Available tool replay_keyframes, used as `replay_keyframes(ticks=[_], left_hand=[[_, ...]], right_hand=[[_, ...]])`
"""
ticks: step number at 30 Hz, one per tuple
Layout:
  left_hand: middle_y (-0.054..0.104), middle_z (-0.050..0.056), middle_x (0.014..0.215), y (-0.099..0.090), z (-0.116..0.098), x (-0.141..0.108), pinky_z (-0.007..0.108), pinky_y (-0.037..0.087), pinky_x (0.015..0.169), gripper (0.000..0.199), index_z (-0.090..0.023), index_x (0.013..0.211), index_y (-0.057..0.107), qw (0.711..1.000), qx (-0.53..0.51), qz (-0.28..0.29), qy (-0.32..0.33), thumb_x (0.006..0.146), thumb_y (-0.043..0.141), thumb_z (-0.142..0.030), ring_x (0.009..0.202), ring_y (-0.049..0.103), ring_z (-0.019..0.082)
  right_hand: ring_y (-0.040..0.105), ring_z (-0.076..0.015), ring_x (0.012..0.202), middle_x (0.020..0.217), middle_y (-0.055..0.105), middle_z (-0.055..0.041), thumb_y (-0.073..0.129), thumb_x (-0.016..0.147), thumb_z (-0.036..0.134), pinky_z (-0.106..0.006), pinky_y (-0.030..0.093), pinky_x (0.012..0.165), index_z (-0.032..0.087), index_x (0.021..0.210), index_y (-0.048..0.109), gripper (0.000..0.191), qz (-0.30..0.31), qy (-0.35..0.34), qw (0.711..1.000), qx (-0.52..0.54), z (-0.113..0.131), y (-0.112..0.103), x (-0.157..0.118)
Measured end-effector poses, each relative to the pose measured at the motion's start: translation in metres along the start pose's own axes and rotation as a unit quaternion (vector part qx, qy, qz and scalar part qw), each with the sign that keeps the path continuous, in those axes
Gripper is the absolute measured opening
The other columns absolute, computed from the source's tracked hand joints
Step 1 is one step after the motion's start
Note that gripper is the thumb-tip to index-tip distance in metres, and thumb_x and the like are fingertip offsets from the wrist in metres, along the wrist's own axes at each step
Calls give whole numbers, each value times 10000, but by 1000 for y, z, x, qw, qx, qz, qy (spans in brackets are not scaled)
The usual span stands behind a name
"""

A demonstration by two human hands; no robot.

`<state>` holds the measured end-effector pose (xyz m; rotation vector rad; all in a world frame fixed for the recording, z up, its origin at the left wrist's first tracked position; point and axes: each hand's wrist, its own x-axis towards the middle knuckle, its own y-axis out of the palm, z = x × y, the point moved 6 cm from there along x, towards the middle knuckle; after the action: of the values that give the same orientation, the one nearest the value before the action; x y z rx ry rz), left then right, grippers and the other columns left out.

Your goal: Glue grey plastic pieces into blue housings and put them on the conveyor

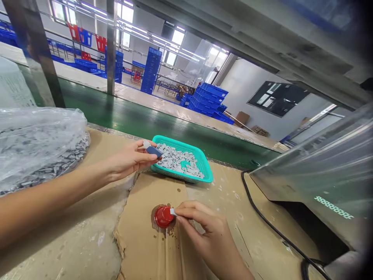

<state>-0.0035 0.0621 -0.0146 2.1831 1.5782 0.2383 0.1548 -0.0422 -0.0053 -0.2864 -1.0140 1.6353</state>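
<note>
My left hand [129, 159] pinches a dark blue-grey flat piece [154, 151], with a pale piece [146, 144] between the same fingers. It is beside the left end of a turquoise perforated basket [207, 171], which holds many small light grey pieces [176, 160]. Lower down, the closed fingertips of my right hand [204, 227] grip a small light grey piece [173, 212] against the right side of a small red cup [163, 216]. A dark wet patch surrounds the cup on the cardboard [142, 233]. What the cup contains cannot be made out.
A clear plastic bag [43, 144] full of grey pieces lies at the left. Behind the basket runs a green conveyor belt [134, 112]. A black cable [271, 229] crosses the worktop at right, near a metal-sided machine [317, 155]. Blue crates [206, 99] are stacked beyond the belt.
</note>
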Motion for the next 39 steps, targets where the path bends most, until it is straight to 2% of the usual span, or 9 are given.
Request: replay_keyframes(ticks=[8,15,19,22,27,32,39], left_hand=[[627,47,858,0,1,-1,337,446,825,323,-146,925,538,999,30,34,4,624,650,-111,753,615,138],[604,17,750,-1,7,-1,300,431,809,199,-122,692,519,998,50,23,3,578,682,-126,747,587,116],[594,6,752,2,6,-3,290,423,762,230,-140,733,525,997,70,32,9,567,683,-147,740,571,116],[591,-8,722,3,6,-4,262,414,667,295,-163,809,532,991,127,29,19,557,685,-182,684,557,114],[548,-50,557,7,11,-4,205,346,520,265,-166,694,498,967,247,49,33,528,696,-224,545,508,95],[572,-37,600,16,15,-8,208,377,530,279,-165,645,453,961,258,87,47,511,694,-204,574,537,106],[589,-7,672,20,16,-9,232,409,562,287,-159,630,462,946,302,94,72,486,701,-227,624,551,125]], right_hand=[[598,-141,692,759,623,-61,521,737,84,-221,500,594,187,736,644,160,-29,-52,998,-15,6,0,-2],[594,-133,669,749,617,-56,520,738,87,-222,505,578,188,761,653,168,-25,-51,998,-15,6,1,-2],[600,-148,697,768,629,-53,514,751,114,-241,513,597,209,762,652,168,-37,-36,998,-21,8,-3,-2],[602,-155,707,771,634,-52,514,752,121,-248,514,604,215,773,655,171,-43,-38,998,-35,13,-9,0],[605,-144,681,757,638,-38,523,742,103,-228,508,582,222,762,656,179,-38,-63,996,-44,20,-17,6],[603,-126,655,736,635,-29,523,731,67,-202,501,569,207,751,658,195,-24,-79,996,-45,23,-16,11],[607,-135,681,760,640,-43,529,728,65,-217,506,587,200,768,667,198,-25,-75,996,-27,16,-14,7]])
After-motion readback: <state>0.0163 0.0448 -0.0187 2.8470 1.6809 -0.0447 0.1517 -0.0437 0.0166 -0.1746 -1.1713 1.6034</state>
